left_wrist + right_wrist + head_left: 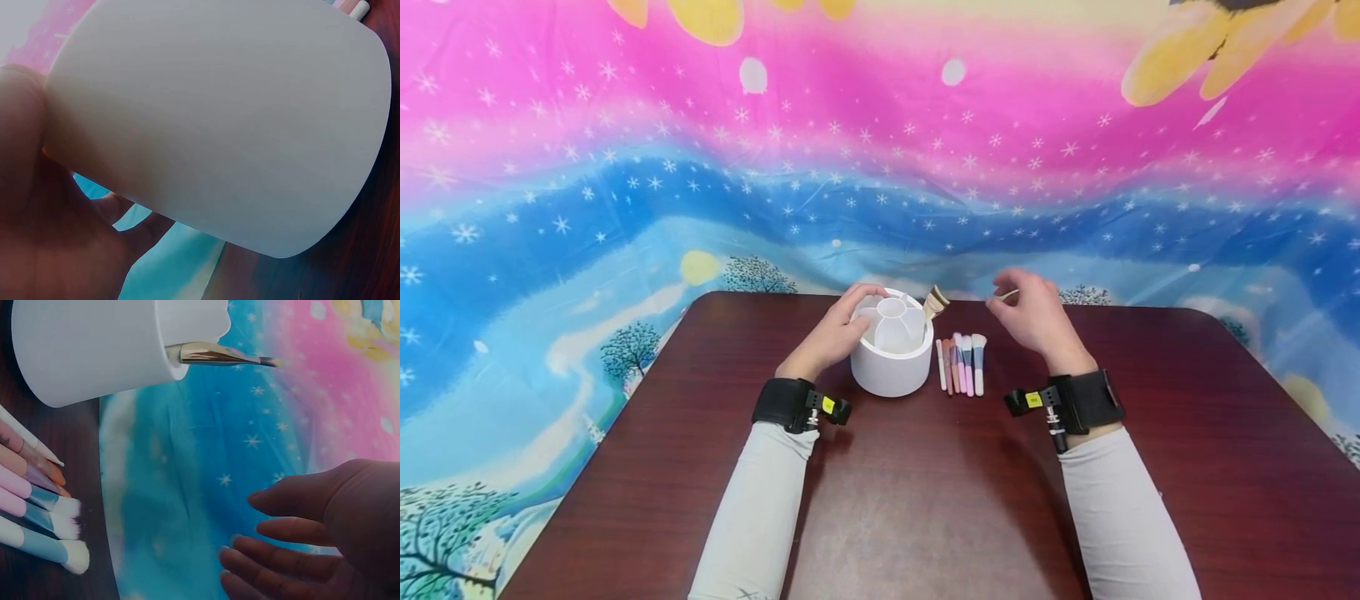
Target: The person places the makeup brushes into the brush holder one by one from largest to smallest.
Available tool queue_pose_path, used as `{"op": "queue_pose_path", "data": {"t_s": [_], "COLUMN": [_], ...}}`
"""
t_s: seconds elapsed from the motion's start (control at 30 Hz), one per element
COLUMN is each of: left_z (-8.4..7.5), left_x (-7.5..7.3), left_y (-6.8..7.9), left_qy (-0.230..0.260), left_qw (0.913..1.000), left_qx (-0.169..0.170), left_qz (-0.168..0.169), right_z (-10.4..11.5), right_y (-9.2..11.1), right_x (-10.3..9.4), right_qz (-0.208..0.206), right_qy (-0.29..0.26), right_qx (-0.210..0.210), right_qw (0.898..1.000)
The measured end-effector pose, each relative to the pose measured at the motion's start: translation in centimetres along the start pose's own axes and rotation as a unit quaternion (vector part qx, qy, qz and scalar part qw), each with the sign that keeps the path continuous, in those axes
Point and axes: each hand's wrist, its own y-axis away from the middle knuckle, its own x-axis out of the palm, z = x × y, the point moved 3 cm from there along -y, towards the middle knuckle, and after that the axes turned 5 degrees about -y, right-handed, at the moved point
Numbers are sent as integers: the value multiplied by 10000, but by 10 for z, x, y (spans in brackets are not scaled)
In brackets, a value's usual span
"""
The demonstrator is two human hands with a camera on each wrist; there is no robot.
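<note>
A round white brush holder (891, 375) with inner dividers stands near the table's far edge. My left hand (833, 333) grips its left rim; the left wrist view shows the thumb against the holder wall (219, 125). One brush with a gold ferrule (935, 302) leans up out of the holder's right side, bristles upward. To the right of the holder lie several makeup brushes (967, 367) in a row, with white, brown and pink handles. My right hand (1030, 312) hovers beyond them on the right, its fingers loosely spread and apart in the right wrist view, with nothing seen between them.
The dark red-brown table (925, 483) extends toward me and to both sides. A colourful printed cloth (865, 183) hangs right behind its far edge. Each wrist wears a black strap (1086, 402) with a small camera.
</note>
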Motion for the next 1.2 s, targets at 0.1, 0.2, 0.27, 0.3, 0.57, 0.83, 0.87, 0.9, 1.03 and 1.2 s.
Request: {"op": "queue_pose_path", "data": {"t_s": [0.1, 0.2, 0.27, 0.3, 0.57, 0.83, 0.87, 0.9, 1.03, 1.2], "left_z": [1, 1, 1, 1, 3, 0, -3, -8, -27, -39], "left_x": [0, 0, 0, 0, 1, 0, 0, -2, -7, -10], "left_y": [0, -1, -1, -1, -1, -1, 0, 2, 9, 14], "left_qy": [-14, -37, -47, -44, 42, 88, 103, 125, 163, 150], "left_qw": [10000, 10000, 10000, 10000, 10000, 9999, 9998, 9998, 9998, 9998], "left_qx": [-11, -21, -16, -6, -34, -123, -135, -140, -101, -50], "left_qz": [-7, -10, -12, -10, 33, 47, 60, 73, 99, 103], "right_z": [-3, -5, -6, -6, -14, -21, -21, -22, -22, -25], "right_y": [0, 0, 0, 1, 2, 4, 5, 6, 10, 13], "right_x": [2, 3, 4, 5, 9, 20, 23, 27, 40, 48], "right_qz": [148, 272, 319, 341, 338, 759, 821, 937, 1426, 1774], "right_qy": [18, 55, 110, 148, 620, 1150, 1213, 1266, 1515, 1669], "right_qx": [118, 191, 231, 237, 291, 654, 716, 833, 1293, 1544], "right_qw": [9998, 9994, 9992, 9990, 9971, 9883, 9866, 9840, 9695, 9575]}}
